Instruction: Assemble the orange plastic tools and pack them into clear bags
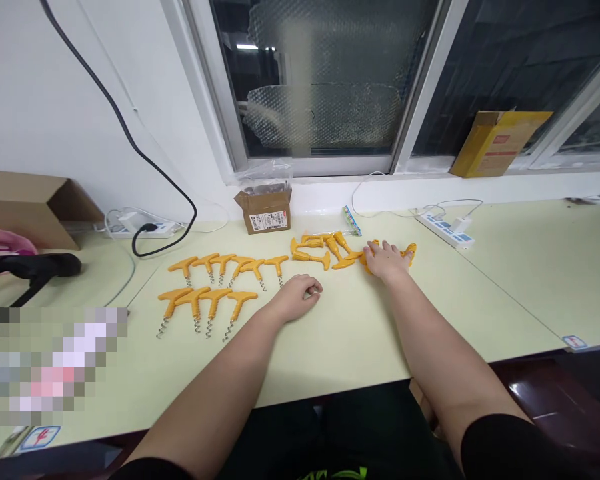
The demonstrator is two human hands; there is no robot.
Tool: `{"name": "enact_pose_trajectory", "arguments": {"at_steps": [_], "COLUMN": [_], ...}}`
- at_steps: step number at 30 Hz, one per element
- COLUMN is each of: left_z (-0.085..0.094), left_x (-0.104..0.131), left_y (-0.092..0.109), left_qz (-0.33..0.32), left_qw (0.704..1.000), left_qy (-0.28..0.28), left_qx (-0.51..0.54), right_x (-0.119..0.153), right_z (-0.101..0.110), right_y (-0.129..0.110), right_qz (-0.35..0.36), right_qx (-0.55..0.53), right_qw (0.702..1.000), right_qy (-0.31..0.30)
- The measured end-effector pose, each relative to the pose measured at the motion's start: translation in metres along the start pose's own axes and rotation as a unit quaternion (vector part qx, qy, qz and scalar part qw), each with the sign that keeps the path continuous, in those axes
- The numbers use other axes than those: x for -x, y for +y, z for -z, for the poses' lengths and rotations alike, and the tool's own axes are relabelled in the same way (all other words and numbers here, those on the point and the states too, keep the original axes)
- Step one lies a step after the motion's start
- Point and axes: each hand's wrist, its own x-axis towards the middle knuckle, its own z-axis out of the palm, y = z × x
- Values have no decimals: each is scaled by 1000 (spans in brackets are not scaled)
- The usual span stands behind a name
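My left hand (299, 297) rests on the table with fingers loosely curled in and nothing visible in them. Left of it lie two rows of corkscrews with yellow T-shaped handles and bare metal spirals, such as one in the back row (183, 265) and one in the front row (241, 300). Fingers spread, my right hand (387, 260) lies flat over a group of yellow pieces (411, 251) that it partly hides. Between my hands sits a loose pile of yellow T-shaped pieces (336, 253) with no spirals showing.
Behind the pile stand a small open cardboard box (267, 210) and a clear plastic bag (325, 225). Power strips (446, 230) with cables lie along the wall. A black cable (130, 133) hangs at left, near a larger carton (35, 203). A yellow box (500, 143) leans against the window.
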Motion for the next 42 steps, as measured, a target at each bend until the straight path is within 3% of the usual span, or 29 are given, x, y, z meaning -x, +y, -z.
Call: {"name": "enact_pose_trajectory", "arguments": {"at_steps": [8,20,36,42], "left_z": [2,2,3,3], "left_x": [1,1,1,1], "left_y": [3,3,3,3], "left_qz": [1,2,6,9], "left_qw": [1000,1000,1000,1000], "left_qy": [-8,-9,-14,-19], "left_qx": [-2,-6,-9,-6], "right_x": [-12,-27,-16,-24], "right_z": [-4,6,3,2], "right_y": [8,39,39,44], "right_qz": [-2,-41,15,-9], "right_qx": [4,7,52,59], "right_qw": [1000,999,999,998], "right_qy": [23,28,8,17]}}
